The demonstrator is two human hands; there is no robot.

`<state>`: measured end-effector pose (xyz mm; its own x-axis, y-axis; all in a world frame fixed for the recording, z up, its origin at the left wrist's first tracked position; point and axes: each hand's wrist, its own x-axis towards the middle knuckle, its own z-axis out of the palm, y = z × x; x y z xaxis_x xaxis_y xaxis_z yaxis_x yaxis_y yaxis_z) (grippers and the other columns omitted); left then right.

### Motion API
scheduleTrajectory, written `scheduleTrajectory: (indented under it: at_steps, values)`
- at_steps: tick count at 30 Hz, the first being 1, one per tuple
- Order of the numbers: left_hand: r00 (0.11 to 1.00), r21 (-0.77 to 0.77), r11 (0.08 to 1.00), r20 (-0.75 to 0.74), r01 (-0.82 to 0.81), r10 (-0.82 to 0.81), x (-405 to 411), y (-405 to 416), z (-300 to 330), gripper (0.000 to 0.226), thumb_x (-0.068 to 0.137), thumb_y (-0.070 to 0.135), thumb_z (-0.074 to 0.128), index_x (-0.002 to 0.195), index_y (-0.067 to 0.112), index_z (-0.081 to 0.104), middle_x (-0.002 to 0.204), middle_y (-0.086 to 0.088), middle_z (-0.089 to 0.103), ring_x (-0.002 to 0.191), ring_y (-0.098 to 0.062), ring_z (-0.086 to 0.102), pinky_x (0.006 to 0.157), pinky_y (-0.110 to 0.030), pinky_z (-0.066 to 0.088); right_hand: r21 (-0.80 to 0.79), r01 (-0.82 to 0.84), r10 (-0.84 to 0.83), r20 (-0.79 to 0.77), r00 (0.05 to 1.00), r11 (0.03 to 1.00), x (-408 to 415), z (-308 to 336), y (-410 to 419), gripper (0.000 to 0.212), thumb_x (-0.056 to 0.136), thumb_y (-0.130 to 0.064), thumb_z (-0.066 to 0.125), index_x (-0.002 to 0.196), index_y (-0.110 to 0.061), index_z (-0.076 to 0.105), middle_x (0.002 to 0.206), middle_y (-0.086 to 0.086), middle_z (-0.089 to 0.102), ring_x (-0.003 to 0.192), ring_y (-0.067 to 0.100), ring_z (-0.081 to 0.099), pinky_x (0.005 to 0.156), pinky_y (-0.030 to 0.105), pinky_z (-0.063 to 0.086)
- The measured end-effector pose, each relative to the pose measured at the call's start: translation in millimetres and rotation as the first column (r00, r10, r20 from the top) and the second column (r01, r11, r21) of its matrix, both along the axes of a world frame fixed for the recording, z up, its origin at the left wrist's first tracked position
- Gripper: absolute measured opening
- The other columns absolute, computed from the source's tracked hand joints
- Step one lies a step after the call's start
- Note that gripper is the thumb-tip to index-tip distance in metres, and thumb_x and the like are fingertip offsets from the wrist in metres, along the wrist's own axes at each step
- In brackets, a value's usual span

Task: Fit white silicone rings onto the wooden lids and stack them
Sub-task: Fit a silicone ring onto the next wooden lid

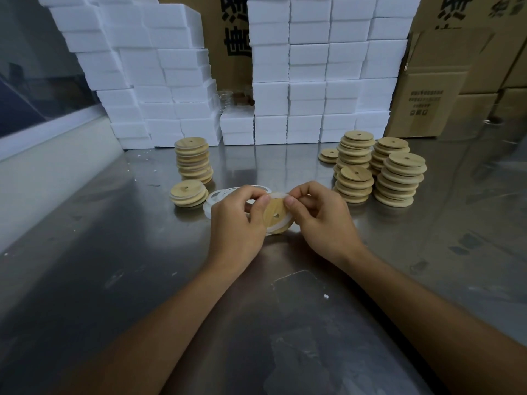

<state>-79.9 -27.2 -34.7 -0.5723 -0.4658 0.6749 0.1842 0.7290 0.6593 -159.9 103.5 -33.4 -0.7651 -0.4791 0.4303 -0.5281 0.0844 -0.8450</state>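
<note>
A round wooden lid (276, 215) with a centre hole is held upright between both hands above the steel table. A white silicone ring (278, 195) runs around its rim. My left hand (238, 220) grips the lid's left edge, thumb pressing the ring at the top. My right hand (322, 215) pinches the ring at the upper right. Loose white rings (216, 196) lie on the table behind my left hand. A tall stack of ringed lids (194, 161) and a short stack (188, 194) stand to the left. Several stacks of bare lids (399, 178) stand to the right.
The steel table (142, 266) stretches toward me. White foam boxes (308, 81) are piled along the back, with cardboard cartons (445, 89) at the back right. A pale wall ledge (42, 166) borders the table's left side.
</note>
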Motion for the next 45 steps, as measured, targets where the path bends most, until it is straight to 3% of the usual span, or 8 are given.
scheduleTrajectory:
  at_steps: [5,10,17,21,35,40,45]
  values:
    - [0.998,-0.129,0.99,-0.037,-0.057,0.052,1,1,1,0.007,0.089,0.012,0.063,0.086,0.011,0.069,0.079,0.01,0.062,0.07,-0.008,0.058,0.064,-0.006,0.042,-0.071,-0.062,0.073,0.177,0.981,0.996,3,5,1,0.006,0.094,-0.01,0.063,0.089,-0.008,0.065,0.072,0.01,0.073,0.067,0.015,0.07,0.064,0.032,0.061]
    - [0.998,-0.118,0.992,-0.032,-0.052,0.049,2,4,3,0.007,0.089,0.012,0.068,0.082,0.013,0.067,0.076,0.012,0.062,0.067,-0.007,0.061,0.059,-0.009,0.045,-0.183,-0.079,0.14,0.352,0.925,0.98,5,11,4,0.006,0.093,-0.005,0.063,0.088,-0.003,0.065,0.073,0.014,0.073,0.072,0.019,0.073,0.062,0.025,0.059]
    - [0.998,0.041,0.998,0.04,-0.043,0.041,1,-1,2,0.009,0.09,0.012,0.066,0.082,0.016,0.065,0.075,0.008,0.066,0.07,-0.009,0.066,0.057,-0.015,0.05,-0.158,-0.077,0.126,0.329,0.936,0.984,4,12,4,0.006,0.091,0.001,0.064,0.087,0.005,0.062,0.072,0.019,0.071,0.073,0.028,0.073,0.067,0.033,0.062]
    - [0.998,0.089,0.995,0.055,-0.035,0.031,1,-3,2,0.015,0.09,0.009,0.065,0.079,0.019,0.062,0.075,0.007,0.067,0.07,-0.014,0.068,0.063,-0.031,0.056,-0.146,-0.089,0.134,0.338,0.931,0.985,3,12,5,0.006,0.09,0.001,0.065,0.086,0.006,0.063,0.069,0.015,0.071,0.073,0.03,0.071,0.073,0.04,0.063]
    - [0.994,0.098,0.995,0.096,0.037,-0.047,4,-9,4,0.015,0.09,0.009,0.066,0.08,0.018,0.06,0.081,-0.003,0.07,0.073,-0.017,0.07,0.065,-0.037,0.06,-0.112,-0.151,0.184,0.404,0.896,0.982,1,18,9,0.007,0.09,0.002,0.065,0.086,0.007,0.063,0.084,0.024,0.073,0.074,0.023,0.074,0.064,0.028,0.06]
    - [0.991,0.151,0.988,0.128,0.02,-0.04,4,-14,4,0.024,0.086,0.011,0.069,0.07,0.024,0.058,0.075,0.0,0.072,0.065,-0.017,0.071,0.062,-0.041,0.06,-0.071,-0.144,0.16,0.433,0.887,0.987,1,14,9,0.008,0.093,-0.004,0.064,0.09,0.003,0.062,0.088,0.024,0.073,0.08,0.023,0.073,0.069,0.034,0.063]
    - [0.989,0.225,0.974,0.129,0.041,-0.071,5,-15,3,0.011,0.077,0.022,0.065,0.068,0.017,0.059,0.076,-0.005,0.072,0.066,-0.024,0.071,0.063,-0.05,0.059,-0.063,-0.084,0.101,0.354,0.93,0.994,1,9,3,0.006,0.091,-0.002,0.065,0.087,0.002,0.064,0.082,0.022,0.072,0.073,0.022,0.073,0.067,0.033,0.063]
